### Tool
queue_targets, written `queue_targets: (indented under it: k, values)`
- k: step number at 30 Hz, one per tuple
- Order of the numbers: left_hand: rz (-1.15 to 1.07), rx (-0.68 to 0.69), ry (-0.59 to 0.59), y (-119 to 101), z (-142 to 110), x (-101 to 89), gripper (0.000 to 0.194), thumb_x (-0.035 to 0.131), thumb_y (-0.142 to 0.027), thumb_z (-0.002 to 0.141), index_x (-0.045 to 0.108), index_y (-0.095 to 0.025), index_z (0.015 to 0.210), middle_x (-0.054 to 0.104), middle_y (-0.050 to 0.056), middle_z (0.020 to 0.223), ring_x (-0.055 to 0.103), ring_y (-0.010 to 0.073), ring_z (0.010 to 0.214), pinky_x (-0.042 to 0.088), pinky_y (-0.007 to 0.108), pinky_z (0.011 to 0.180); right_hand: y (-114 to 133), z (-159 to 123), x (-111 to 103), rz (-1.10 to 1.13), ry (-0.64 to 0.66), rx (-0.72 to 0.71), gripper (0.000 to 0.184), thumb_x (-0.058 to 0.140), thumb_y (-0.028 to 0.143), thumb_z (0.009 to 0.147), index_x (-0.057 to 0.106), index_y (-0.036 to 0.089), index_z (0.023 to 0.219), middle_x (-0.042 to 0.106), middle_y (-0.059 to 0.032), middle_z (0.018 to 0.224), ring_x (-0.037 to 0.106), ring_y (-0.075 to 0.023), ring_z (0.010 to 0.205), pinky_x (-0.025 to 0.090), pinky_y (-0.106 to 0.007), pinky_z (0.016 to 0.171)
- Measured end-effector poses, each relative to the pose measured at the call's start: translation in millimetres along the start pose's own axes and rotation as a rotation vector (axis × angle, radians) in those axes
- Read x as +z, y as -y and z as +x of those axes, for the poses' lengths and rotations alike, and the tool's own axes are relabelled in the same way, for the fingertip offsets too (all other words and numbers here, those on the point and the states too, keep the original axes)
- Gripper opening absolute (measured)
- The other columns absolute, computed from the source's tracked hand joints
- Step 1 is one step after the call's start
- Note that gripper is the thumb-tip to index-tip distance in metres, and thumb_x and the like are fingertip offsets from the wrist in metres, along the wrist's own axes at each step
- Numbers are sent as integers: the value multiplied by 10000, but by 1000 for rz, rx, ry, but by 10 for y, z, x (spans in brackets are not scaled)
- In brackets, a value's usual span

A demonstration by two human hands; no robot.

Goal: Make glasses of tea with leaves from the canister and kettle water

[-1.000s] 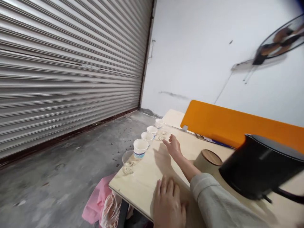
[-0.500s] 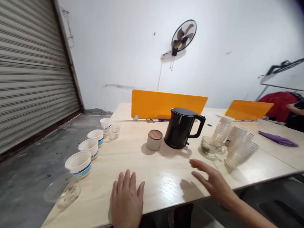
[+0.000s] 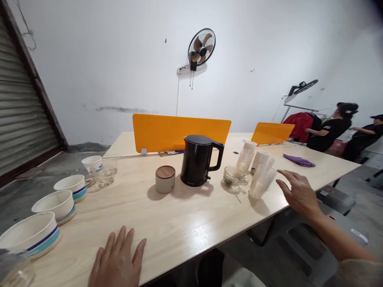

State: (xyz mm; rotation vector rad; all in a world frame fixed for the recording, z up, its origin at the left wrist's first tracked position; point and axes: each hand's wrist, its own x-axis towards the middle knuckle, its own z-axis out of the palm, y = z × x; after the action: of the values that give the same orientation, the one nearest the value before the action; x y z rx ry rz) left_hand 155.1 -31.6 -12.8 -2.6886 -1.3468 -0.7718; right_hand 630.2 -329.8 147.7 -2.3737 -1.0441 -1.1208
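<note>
Right hand (image 3: 299, 195) nearer the stacked plastic cups (image 3: 261, 177) (grip open)

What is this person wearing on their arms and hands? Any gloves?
The left hand and right hand are bare, with no gloves, rings or watch showing. The right forearm is bare too, up to a loose pale beige sleeve.

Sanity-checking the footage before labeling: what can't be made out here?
Head view only:
Left hand: wrist cut off by the bottom edge.
Nearest glass bowl: cut off by the bottom-left corner.
Kettle: closed lid hides the inside.
Canister: wooden lid hides the contents.
Glass cup: contents too small to tell.
Papers: too small to read, partly behind the orange divider.
</note>
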Motion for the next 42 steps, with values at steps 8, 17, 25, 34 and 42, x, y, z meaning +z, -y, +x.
queue_targets:
  k: [8, 17, 25, 34, 42]
  values:
    - [56, -44, -1, -84, 10, -11, 447, 431, -367, 884, 740, -247, 1184, 688, 94, 1325, 497, 362, 1365, 417, 585, 1086, -173, 339, 233, 102, 97, -255, 271, 486, 369, 953, 740, 283, 914, 765, -73, 911, 606, -288, 888, 426, -424, 801]
    - [256, 140, 76, 191, -69, 229, 499, 436, -236, 798, 777, -282, 1160, 632, 59, 1423, 455, 420, 1396, 422, 607, 1072, -92, 410, 137, 360, -16, -151, 162, 592, 382, 881, 648, 325, 740, 632, -35, 705, 519, -250, 720, 370, -384, 679]
    - [236, 178, 70, 258, -88, 278, 490, 434, -220, 810, 775, -274, 1158, 611, 65, 1447, 438, 419, 1417, 395, 618, 1108, -74, 540, -124, 297, 14, -124, 203, 518, 397, 948, 680, 326, 850, 683, -77, 826, 579, -302, 840, 427, -435, 749]
    - [114, -130, 27, -118, 75, -32, 514, 404, -444, 990, 656, -141, 1320, 590, 119, 1462, 491, 341, 1392, 385, 519, 1157, 1062, 293, -542, 487, -158, -363, 118, 563, 339, 974, 675, 318, 1007, 720, -50, 974, 631, -299, 986, 500, -477, 907]
    - [54, -172, 9, -188, 98, -136, 440, 471, -403, 997, 649, -164, 1320, 582, 112, 1471, 476, 330, 1409, 375, 519, 1169, 2653, -182, 217, 1063, 272, -612, 184, 495, 228, 1009, 657, 258, 927, 706, -51, 901, 600, -234, 918, 516, -411, 849]
